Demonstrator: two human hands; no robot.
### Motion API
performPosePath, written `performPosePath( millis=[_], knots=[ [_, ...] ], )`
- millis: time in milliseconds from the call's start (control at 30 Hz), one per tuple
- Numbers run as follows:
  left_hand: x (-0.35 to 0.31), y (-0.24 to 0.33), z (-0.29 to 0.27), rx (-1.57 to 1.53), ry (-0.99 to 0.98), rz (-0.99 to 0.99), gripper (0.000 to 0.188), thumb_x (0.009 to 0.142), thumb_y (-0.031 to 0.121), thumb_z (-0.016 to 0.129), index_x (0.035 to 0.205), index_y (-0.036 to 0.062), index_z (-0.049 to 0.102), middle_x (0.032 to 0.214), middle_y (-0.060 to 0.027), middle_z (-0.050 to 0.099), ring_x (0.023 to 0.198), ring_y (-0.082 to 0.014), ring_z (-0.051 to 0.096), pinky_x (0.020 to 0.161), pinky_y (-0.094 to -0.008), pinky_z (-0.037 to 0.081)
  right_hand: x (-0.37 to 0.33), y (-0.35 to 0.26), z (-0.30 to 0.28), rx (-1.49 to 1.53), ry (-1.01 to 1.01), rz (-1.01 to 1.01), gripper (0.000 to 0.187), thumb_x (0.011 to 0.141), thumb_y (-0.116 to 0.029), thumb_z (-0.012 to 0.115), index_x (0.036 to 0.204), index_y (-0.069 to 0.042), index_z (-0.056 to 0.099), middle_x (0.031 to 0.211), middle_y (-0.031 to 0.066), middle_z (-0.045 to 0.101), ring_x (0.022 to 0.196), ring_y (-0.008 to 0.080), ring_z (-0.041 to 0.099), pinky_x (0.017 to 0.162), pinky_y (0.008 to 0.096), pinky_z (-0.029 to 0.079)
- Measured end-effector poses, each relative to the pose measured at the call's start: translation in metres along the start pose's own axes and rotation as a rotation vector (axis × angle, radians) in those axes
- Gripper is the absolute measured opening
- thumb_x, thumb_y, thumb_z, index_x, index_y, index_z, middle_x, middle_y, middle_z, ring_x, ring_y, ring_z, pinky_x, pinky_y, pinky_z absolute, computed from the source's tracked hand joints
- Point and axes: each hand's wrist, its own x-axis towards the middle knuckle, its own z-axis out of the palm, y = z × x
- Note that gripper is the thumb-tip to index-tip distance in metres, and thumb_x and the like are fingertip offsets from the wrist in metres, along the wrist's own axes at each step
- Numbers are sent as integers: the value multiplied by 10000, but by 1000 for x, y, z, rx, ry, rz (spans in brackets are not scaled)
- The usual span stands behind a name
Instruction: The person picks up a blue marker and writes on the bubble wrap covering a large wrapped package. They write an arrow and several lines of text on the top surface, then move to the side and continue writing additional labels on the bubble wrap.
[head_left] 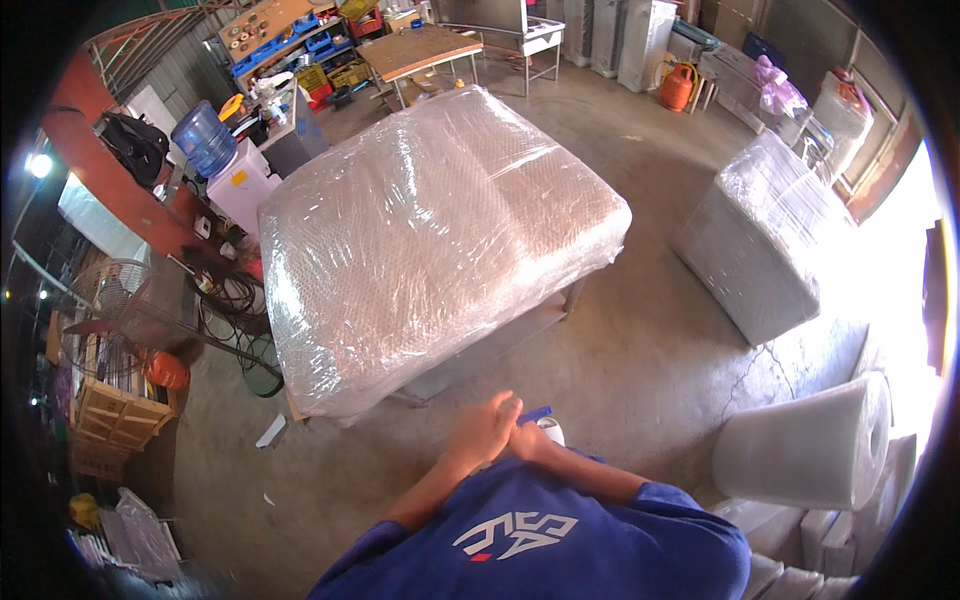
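My left hand and my right hand meet close in front of my body. The left one is slightly blurred, its fingers drawn together against the right; what they hold, if anything, is hidden. A small blue strip-like object sticks out from my closed right hand, its kind too small to tell. Beyond both hands lies a large boxy piece wrapped in bubble wrap and clear film, raised on a metal-legged stand. Neither hand touches the wrapped piece. Part of a white item shows beside my right hand.
A wrapped block stands at the right, with a big roll of packing film nearer me. On the left are a fan, loose cables and a water dispenser. A wooden-topped table and orange gas cylinder are farther back.
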Motion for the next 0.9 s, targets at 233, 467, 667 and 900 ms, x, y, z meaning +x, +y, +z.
performPosePath(
  millis=[233,467,667,900],
  knots=[
    [18,9,69,-91,-195,-49,724,1061,471,473,1553,-28,291,1167,-240,702,1102,-391,673,996,-451,500,-19,76,-38,45,-33,-98,378,1018,-310,493,1287,-69,603,1127,223,703,1038,398,688,891,486,537],
    [31,3,92,-266,-125,-46,828,1059,452,515,1595,-49,130,1210,-230,667,1131,-366,660,1023,-457,478,-8,122,-35,274,-83,5,514,1026,-409,475,1439,-110,538,1058,211,724,925,353,717,840,457,554],
    [36,7,96,-32,7,-9,826,1034,518,519,1572,-38,230,1180,-323,663,1100,-494,646,932,-524,508,3,128,-47,481,-222,42,555,1067,-484,390,1450,-108,534,869,125,691,711,214,659,656,377,538],
    [33,26,101,-14,70,-102,844,1018,555,516,1552,-54,279,1159,-356,658,1057,-536,642,896,-549,517,-13,99,-72,613,-192,122,553,1082,-528,395,1423,-122,551,851,68,630,670,163,578,570,331,494]
  ],
)
